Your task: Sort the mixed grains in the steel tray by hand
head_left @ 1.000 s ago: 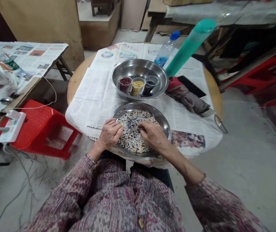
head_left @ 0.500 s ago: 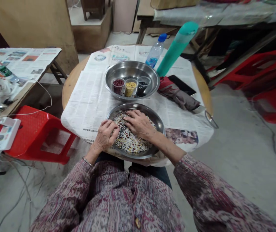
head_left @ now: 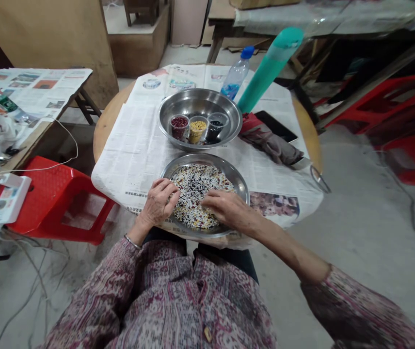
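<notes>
A shallow steel basin (head_left: 244,186) holds a mix of white, dark, red and yellow grains and beans (head_left: 196,189) spread over its bottom. My left hand (head_left: 161,201) is at the basin's left rim, its fingers curled in toward the thumb; whatever they hold is hidden. Over the right part of the grains, my right hand (head_left: 225,206) has its fingers bent together and pointing down, their tips too indistinct to show what is between them. Behind it, a deeper steel basin (head_left: 200,97) contains cups of red beans (head_left: 179,127), yellow grains (head_left: 196,130) and black beans (head_left: 215,127).
Newspaper (head_left: 131,131) covers the round table. A blue-capped bottle (head_left: 235,75), a green tube-shaped object (head_left: 271,70), a folded umbrella (head_left: 273,143) and a dark phone (head_left: 275,125) lie or stand behind right. A red stool (head_left: 55,194) with a power strip (head_left: 9,198) is at left.
My right hand has drawn back to the right from the middle of the grains, and its spread fingers have bent together. The grains look more evenly spread. My left hand has stayed put.
</notes>
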`<act>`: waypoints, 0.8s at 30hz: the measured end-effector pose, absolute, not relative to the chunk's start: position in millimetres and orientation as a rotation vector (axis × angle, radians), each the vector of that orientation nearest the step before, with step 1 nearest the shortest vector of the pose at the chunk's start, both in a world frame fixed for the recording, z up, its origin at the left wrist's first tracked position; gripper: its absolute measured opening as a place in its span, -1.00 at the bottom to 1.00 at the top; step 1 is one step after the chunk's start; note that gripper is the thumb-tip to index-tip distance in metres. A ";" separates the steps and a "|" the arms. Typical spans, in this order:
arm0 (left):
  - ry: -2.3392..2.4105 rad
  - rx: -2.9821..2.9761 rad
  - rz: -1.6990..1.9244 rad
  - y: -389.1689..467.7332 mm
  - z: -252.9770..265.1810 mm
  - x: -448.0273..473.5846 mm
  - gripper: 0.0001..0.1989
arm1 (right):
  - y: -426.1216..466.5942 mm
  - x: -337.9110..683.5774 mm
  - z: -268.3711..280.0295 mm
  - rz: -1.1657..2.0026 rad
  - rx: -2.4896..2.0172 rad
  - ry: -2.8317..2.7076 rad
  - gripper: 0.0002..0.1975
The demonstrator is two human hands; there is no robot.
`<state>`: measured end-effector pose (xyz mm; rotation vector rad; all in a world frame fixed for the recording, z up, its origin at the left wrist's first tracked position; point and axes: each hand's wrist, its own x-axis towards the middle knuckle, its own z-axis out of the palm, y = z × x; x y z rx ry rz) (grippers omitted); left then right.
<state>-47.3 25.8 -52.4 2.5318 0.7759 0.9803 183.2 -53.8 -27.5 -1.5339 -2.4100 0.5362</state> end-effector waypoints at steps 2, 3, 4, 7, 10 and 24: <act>0.770 2.539 0.983 26.1 -52.6 -47.2 -0.80 | -63.2 181.6 -25.9 0.562 -1.463 -2.430 -0.81; 0.769 2.542 0.986 26.2 -52.6 -47.1 -0.79 | -66.0 180.3 -25.7 0.567 -1.441 -2.456 -0.83; 0.770 2.542 0.988 26.4 -52.7 -47.0 -0.79 | -67.3 179.4 -26.1 0.559 -1.440 -2.486 -0.85; 0.774 2.532 0.992 26.7 -52.9 -47.0 -0.79 | -61.9 182.8 -30.0 0.430 -1.601 -2.472 -0.81; 0.772 2.527 0.993 26.7 -52.9 -47.1 -0.78 | -47.7 192.6 -36.3 0.247 -1.863 -2.250 -0.77; 0.756 2.536 1.010 27.3 -54.2 -48.2 -0.77 | -9.9 150.9 -39.3 0.545 -1.726 -2.092 -0.83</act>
